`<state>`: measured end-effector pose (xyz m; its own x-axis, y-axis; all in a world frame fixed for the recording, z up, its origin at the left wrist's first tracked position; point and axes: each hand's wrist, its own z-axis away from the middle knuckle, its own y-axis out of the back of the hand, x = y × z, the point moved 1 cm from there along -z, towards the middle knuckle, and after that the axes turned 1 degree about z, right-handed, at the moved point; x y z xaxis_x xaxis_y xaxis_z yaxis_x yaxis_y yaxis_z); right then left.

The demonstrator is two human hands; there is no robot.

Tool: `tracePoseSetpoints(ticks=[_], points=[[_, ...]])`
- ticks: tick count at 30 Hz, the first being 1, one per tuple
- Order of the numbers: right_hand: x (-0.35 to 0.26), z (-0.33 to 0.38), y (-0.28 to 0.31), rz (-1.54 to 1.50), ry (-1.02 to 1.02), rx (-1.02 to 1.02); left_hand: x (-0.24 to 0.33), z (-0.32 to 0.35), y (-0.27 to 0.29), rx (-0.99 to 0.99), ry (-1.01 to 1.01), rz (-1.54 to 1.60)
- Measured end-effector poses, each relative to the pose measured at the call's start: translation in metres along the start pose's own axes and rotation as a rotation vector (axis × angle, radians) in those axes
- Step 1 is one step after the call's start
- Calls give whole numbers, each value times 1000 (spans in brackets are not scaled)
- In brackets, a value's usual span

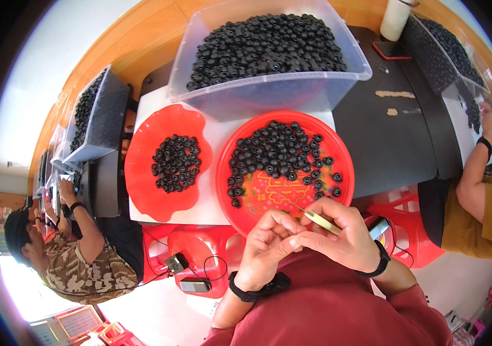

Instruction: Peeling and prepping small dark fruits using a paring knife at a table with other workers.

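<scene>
My right hand [345, 235] is closed around a slim tool with a pale yellow handle [322, 222] and a thin needle-like tip pointing to the left. My left hand [268, 245] has its fingers curled together, its thumb meeting the right hand; whatever it pinches is hidden. Both hands are over the near edge of a round red tray [223, 173] with a printed floral bottom. Small round black beads [280, 149], some showing a hole, lie mostly in its far half. To the left, a wavy-edged red plate [141, 155] carries a smaller heap of black beads [176, 164].
A clear plastic bin [269, 95] full of black beads stands behind the tray. A phone [392, 51] and a white bottle [396, 20] are at the far right. Co-workers sit on both sides. Red stools [205, 245] hold small cabled devices [195, 285] below the table.
</scene>
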<state>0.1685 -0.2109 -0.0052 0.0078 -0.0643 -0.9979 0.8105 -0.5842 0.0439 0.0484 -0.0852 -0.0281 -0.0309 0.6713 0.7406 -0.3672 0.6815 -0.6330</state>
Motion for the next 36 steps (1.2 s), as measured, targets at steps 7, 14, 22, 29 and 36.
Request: tracePoseSetpoints(ticks=[7, 14, 22, 29, 36], points=[[-2, 2, 4, 55, -63, -63, 3, 2, 6, 101, 19, 57], [5, 5, 21, 70, -3, 107, 83, 5, 26, 345, -591, -247], [19, -1, 77, 65, -70, 348, 103, 60, 26, 106, -1022, -313], [44, -20, 111, -175, -175, 367, 79, 40, 27, -4, -1025, -316], [48, -27, 118, -99, -293, 310, 49, 63, 38, -7, -1015, -406]])
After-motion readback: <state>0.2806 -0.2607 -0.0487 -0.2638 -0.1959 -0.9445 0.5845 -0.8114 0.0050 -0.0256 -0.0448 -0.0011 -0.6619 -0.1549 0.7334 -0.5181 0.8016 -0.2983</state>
